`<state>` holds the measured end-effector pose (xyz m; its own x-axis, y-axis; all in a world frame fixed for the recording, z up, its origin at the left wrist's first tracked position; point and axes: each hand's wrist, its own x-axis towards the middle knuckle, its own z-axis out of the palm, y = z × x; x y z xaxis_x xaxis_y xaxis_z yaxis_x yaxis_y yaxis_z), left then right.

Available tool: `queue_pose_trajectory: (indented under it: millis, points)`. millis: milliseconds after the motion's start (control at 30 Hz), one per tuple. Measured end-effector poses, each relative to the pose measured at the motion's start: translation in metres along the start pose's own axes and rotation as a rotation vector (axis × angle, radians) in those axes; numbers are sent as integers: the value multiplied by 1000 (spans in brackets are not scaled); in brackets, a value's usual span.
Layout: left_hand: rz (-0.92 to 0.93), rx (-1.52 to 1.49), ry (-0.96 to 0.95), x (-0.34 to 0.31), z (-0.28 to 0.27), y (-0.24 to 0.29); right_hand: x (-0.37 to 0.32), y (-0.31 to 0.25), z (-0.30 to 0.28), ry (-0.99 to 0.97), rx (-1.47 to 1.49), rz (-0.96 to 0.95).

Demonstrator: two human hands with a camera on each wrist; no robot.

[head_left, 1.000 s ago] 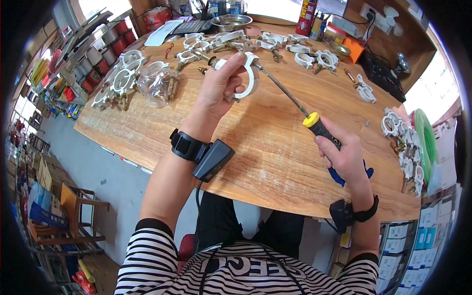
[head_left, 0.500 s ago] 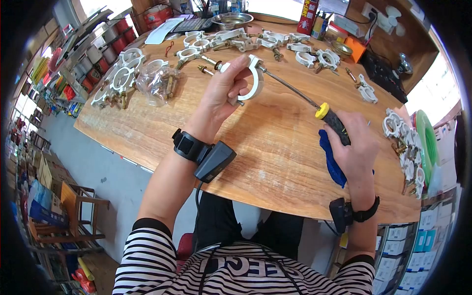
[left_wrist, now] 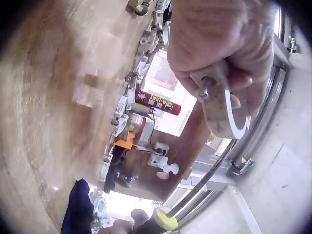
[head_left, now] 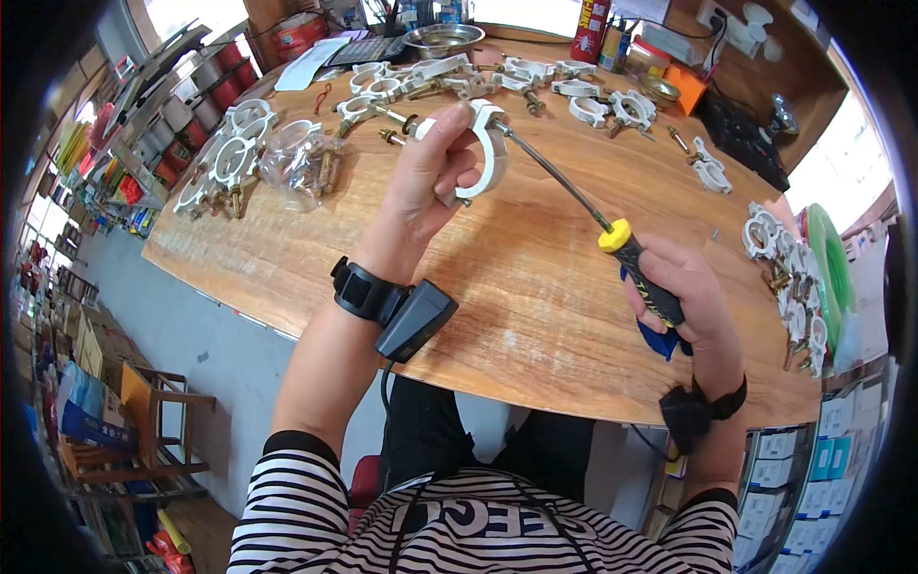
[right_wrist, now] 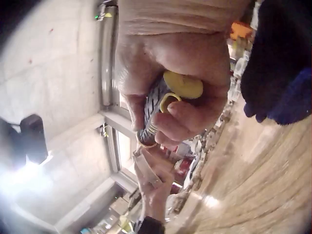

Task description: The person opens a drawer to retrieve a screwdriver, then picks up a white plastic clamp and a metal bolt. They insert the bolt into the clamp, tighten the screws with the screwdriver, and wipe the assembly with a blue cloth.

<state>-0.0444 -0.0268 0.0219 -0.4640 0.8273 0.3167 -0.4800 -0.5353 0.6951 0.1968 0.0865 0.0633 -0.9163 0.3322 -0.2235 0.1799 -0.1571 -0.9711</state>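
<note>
- Head view: compared with half a second ago, the right hand (head_left: 696, 287) has rolled around the screwdriver (head_left: 618, 237), baring more grip; my guess is it's mid-twist on the clamp's fastening.
- Fingers are wrapped round that handle, ribbed black with a yellow collar and slim metal shaft.
- Left hand (head_left: 428, 165) grips the white ring clamp (head_left: 494, 158), smooth and curved, poking out past its fingertips. Driver tip's at the upper lug; can't tell if it's seated.
- Blue fabric glove (head_left: 658, 342) sits below the right hand on the scuffed wood-grain tabletop (head_left: 535, 297).

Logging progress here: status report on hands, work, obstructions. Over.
Left hand holds white clamp. Right hand grips screwdriver, tip at clamp. No obstruction seen between; dark blue fabric near right hand.
</note>
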Motion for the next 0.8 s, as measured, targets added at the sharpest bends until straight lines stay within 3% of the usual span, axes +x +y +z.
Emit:
queue_pose_trajectory:
  millis: [33, 67, 100, 167, 233, 300, 433, 500, 633, 733, 800]
  points:
    - [2, 1, 39, 2, -4, 1, 1, -1, 4, 40, 5, -45]
    - [4, 5, 81, 2, -6, 2, 4, 6, 0, 126, -326, -150]
    - [9, 5, 86, 1, -7, 3, 7, 11, 1, 119, -329, -149]
    - [35, 111, 95, 1, -5, 2, 12, 16, 3, 539, -1071, -756]
    - [35, 116, 129, -1, -2, 4, 9, 12, 5, 621, -1195, -788]
    - [37, 157, 85, -2, -1, 5, 7, 11, 5, 680, -1400, -992]
    - [24, 233, 145, -3, 2, 7, 2, 16, 4, 584, -1268, -964]
    - [-13, 265, 158, -4, 4, 7, -1, 12, 5, 502, -885, -602]
    - [-33, 214, 160, 0, -4, 3, 2, 17, 3, 502, -796, -537]
    - [27, -22, 16, 1, -9, 3, 5, 20, 4, 486, -762, -603]
    - [28, 21, 22, 0, -6, 6, 6, 14, 3, 388, -533, -275]
